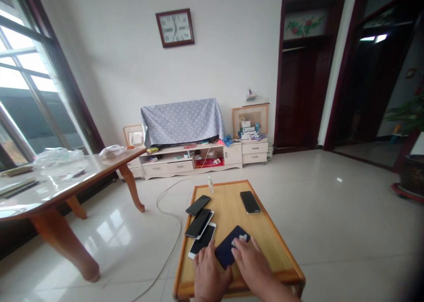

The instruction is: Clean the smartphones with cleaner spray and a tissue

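Observation:
A dark blue smartphone (227, 251) lies at a slant, back side up, near the front of the small wooden table. My left hand (209, 275) holds it by its left edge, thumb at the near corner and fingers along the side. Pressed onto the phone's far right part is a crumpled white wipe (241, 239), pinched under the fingers of my right hand (251, 263). Just beyond my left hand, a white-framed phone (204, 239) and a black phone (198, 222) overlap in a pile, with another dark phone (198, 205) behind.
Another black phone (250, 202) lies at the small table's (228, 196) far right. A little clear spray bottle (211, 185) stands at its far edge. A cable (172, 213) runs over the floor on the left, beside a larger table (99, 169) with plastic bags.

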The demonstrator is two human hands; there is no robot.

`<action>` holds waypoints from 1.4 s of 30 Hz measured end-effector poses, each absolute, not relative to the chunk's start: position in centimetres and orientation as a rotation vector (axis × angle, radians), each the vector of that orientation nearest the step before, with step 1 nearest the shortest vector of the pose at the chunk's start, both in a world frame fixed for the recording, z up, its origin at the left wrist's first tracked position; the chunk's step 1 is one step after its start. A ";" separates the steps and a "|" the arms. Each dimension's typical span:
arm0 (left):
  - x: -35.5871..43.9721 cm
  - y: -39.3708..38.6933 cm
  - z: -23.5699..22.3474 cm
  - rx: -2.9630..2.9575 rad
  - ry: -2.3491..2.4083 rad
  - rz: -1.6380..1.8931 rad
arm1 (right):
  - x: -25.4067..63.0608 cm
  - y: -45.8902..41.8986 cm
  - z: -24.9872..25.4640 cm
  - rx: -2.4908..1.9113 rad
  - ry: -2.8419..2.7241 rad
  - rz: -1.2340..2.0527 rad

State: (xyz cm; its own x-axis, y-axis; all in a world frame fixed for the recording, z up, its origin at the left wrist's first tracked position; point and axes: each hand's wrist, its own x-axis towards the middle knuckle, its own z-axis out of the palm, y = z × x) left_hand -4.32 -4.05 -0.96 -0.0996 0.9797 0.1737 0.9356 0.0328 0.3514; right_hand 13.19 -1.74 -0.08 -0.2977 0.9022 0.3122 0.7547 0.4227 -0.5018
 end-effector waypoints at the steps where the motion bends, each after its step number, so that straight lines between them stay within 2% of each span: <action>1: -4.3 -4.1 -1.0 2.030 2.174 0.583 | 13.5 -1.3 -0.4 -1.454 -2.087 0.304; 4: -4.4 -4.1 -1.2 2.039 2.177 0.602 | 12.9 -1.4 -1.8 -1.455 -2.084 0.256; 9: -4.8 -4.1 -1.5 2.056 2.135 0.609 | 10.6 -3.1 -2.7 -1.082 -2.333 0.449; 15: -4.3 -4.4 -0.9 2.009 2.192 0.578 | 12.3 -1.1 -0.9 -1.409 -2.073 0.362; 20: -4.8 -4.4 -0.1 1.984 2.143 0.493 | 10.3 -1.8 -3.5 -1.176 -2.272 0.463; 24: -5.5 -4.6 0.3 1.947 2.114 0.485 | 7.0 -2.4 -5.7 -1.128 -2.191 0.333; 28: -5.8 -4.8 -0.3 1.918 2.121 0.587 | 5.4 -2.0 -5.3 -1.080 -2.142 0.321; 32: -5.5 -4.6 -1.5 1.831 2.171 0.623 | 6.3 -0.6 -4.9 -1.005 -2.314 0.459; 36: -5.1 -4.6 -1.2 1.728 2.219 0.618 | 8.4 1.4 -5.6 -1.131 -2.367 0.446; 42: -5.4 -5.6 1.1 1.817 2.137 0.553 | 11.9 4.0 -6.6 -1.544 -2.142 0.189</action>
